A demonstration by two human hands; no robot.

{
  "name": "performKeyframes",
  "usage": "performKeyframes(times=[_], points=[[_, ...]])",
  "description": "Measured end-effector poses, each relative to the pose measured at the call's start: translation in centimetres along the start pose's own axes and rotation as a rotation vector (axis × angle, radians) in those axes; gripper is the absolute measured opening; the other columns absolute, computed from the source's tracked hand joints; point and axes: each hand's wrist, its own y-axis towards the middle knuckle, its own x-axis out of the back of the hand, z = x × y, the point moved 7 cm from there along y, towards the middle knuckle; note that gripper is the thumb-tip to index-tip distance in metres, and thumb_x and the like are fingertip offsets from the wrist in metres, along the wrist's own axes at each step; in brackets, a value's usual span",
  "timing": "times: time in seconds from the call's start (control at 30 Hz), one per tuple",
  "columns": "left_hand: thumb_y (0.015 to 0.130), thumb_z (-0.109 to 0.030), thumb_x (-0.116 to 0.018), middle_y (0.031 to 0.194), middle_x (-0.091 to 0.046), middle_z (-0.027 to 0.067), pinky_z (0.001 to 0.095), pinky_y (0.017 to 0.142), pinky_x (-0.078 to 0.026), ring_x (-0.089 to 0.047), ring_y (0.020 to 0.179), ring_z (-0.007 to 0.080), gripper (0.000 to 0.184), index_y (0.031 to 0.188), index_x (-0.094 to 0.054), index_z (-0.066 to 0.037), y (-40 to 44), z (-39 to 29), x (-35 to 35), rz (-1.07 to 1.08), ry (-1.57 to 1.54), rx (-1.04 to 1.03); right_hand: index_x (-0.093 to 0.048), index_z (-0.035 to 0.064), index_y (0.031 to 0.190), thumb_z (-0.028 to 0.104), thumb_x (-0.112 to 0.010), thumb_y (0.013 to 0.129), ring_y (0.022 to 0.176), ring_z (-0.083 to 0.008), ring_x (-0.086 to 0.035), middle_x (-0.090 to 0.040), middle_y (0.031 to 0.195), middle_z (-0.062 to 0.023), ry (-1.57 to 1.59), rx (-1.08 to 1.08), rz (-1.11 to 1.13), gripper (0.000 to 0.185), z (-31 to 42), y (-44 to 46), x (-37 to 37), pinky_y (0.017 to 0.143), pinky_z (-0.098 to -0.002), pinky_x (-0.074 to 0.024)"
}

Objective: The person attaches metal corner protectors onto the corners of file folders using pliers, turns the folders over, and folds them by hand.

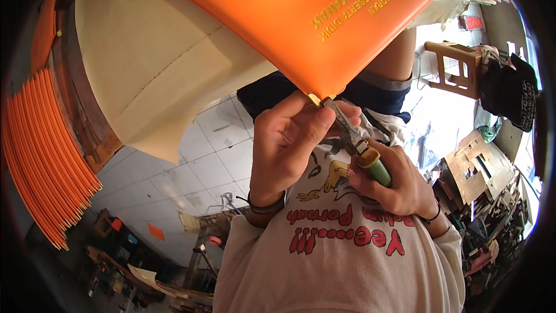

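Observation:
An orange folder (pixel 324 35) with gold lettering reaches from the top of the view down to a corner in front of my chest. At that corner sits a small gold metal corner piece (pixel 314 99). My left hand (pixel 286 139) is closed, thumb and fingers pinching around the folder's corner. Pliers (pixel 349 130) with a green handle are gripped in my right hand (pixel 394 179). Their jaws touch or nearly touch the corner; the exact contact is hidden by my fingers.
Stacked orange folders (pixel 49 162) with gold corners lie at the left. Beige sheeting (pixel 162 52) lies beneath the folder on a wooden-edged table. A plastic stool (pixel 454 66) stands at the right, above a pile of board scraps (pixel 483 174). Tiled floor (pixel 217 139) shows below.

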Motion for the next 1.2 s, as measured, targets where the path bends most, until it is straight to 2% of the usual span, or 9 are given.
performKeyframes(times=[0.17, 0.37, 0.5, 0.57, 0.67, 0.77, 0.97, 1.17, 1.2], points=[[0.102, -0.008, -0.051, 0.1, -0.068, 0.019, 0.0336, 0.086, -0.056, -0.067, 0.1, 0.0217, 0.027, 0.121, -0.052, 0.011, -0.1, -0.2, 0.0, -0.018, 0.037, 0.019, -0.059, -0.0014, 0.094, 0.023, -0.065, 0.082, 0.067, -0.0355, -0.065, -0.062, 0.07, -0.0186, -0.121, 0.061, -0.051, 0.028, 0.2, 0.0, 0.3, 0.062, -0.0424, -0.0464], [0.102, -0.009, -0.051, 0.104, -0.068, 0.0196, 0.0333, 0.088, -0.056, -0.067, 0.1, 0.0214, 0.028, 0.123, -0.051, 0.01, 0.0, -0.1, -0.1, -0.022, 0.027, 0.016, -0.057, -0.0016, 0.091, 0.015, -0.067, 0.078, 0.063, -0.0359, -0.062, -0.061, 0.07, -0.0176, 0.068, 0.017, -0.001, 0.023, -0.9, 0.1, 0.0, 0.061, -0.0421, -0.0458], [0.102, -0.008, -0.052, 0.113, -0.067, 0.0211, 0.0333, 0.09, -0.056, -0.067, 0.104, 0.0227, 0.03, 0.126, -0.051, 0.009, -0.3, 0.1, -0.2, -0.038, -0.011, 0.046, -0.057, -0.0027, 0.088, 0.015, -0.07, 0.08, 0.068, -0.0358, -0.063, -0.063, 0.076, -0.017, 0.141, 0.025, -0.168, 0.023, -1.1, -1.0, 0.6, 0.062, -0.041, -0.0462], [0.101, -0.007, -0.054, 0.118, -0.066, 0.0216, 0.0333, 0.092, -0.055, -0.067, 0.107, 0.0234, 0.032, 0.127, -0.05, 0.009, -0.4, 0.2, -0.4, -0.047, -0.014, 0.047, -0.059, -0.0037, 0.09, 0.016, -0.07, 0.084, 0.073, -0.0361, -0.064, -0.064, 0.082, -0.0173, -0.085, 0.081, -0.081, 0.023, -0.7, -1.1, 1.0, 0.064, -0.0405, -0.0475], [0.098, -0.004, -0.057, 0.121, -0.065, 0.0217, 0.0328, 0.093, -0.055, -0.066, 0.109, 0.0238, 0.033, 0.128, -0.05, 0.009, -0.5, 0.3, -0.5, -0.05, 0.035, 0.003, -0.063, -0.0037, 0.095, 0.019, -0.069, 0.089, 0.078, -0.0382, -0.065, -0.062, 0.092, -0.0187, -0.084, 0.128, -0.032, 0.024, 0.9, -0.9, 0.5, 0.07, -0.0418, -0.0495], [0.096, -0.002, -0.06, 0.12, -0.066, 0.0216, 0.032, 0.093, -0.056, -0.068, 0.107, 0.0236, 0.033, 0.125, -0.052, 0.01, -0.4, 0.4, -0.4, -0.064, 0.097, -0.032, -0.067, -0.0014, 0.103, 0.02, -0.068, 0.091, 0.092, -0.0422, -0.066, -0.062, 0.114, -0.0248, -0.058, 0.091, -0.005, 0.025, 0.7, -1.0, 0.3, 0.08, -0.0424, -0.0512], [0.095, -0.001, -0.062, 0.117, -0.067, 0.0217, 0.0316, 0.092, -0.057, -0.069, 0.104, 0.0238, 0.03, 0.121, -0.054, 0.01, -0.5, 0.5, -0.7, -0.078, 0.151, -0.058, -0.068, 0.0014, 0.109, 0.022, -0.069, 0.09, 0.117, -0.0447, -0.057, -0.042, 0.146, -0.0284, -0.038, 0.079, 0.089, 0.028, -0.2, -1.4, 0.5, 0.094, -0.042, -0.0493], [0.095, 0.001, -0.06, 0.118, -0.067, 0.0229, 0.0326, 0.092, -0.057, -0.068, 0.105, 0.0248, 0.032, 0.125, -0.052, 0.01, -0.5, 0.7, -0.8, -0.092, 0.069, -0.046, -0.067, -0.0011, 0.105, 0.01, -0.068, 0.089, 0.105, -0.0429, -0.064, -0.056, 0.133, -0.024, -0.025, 0.15, 0.048, 0.02, 0.5, -1.1, 0.8, 0.086, -0.0405, -0.0521], [0.096, 0.001, -0.059, 0.118, -0.067, 0.023, 0.033, 0.092, -0.056, -0.068, 0.105, 0.0253, 0.033, 0.126, -0.051, 0.01, -0.6, 0.6, -0.7, -0.086, 0.05, -0.03, -0.068, -0.0023, 0.103, 0.009, -0.067, 0.088, 0.102, -0.0403, -0.065, -0.059, 0.126, -0.0231, -0.02, 0.166, 0.037, 0.019, 0.8, -1.1, 0.8, 0.086, -0.0398, -0.052]])
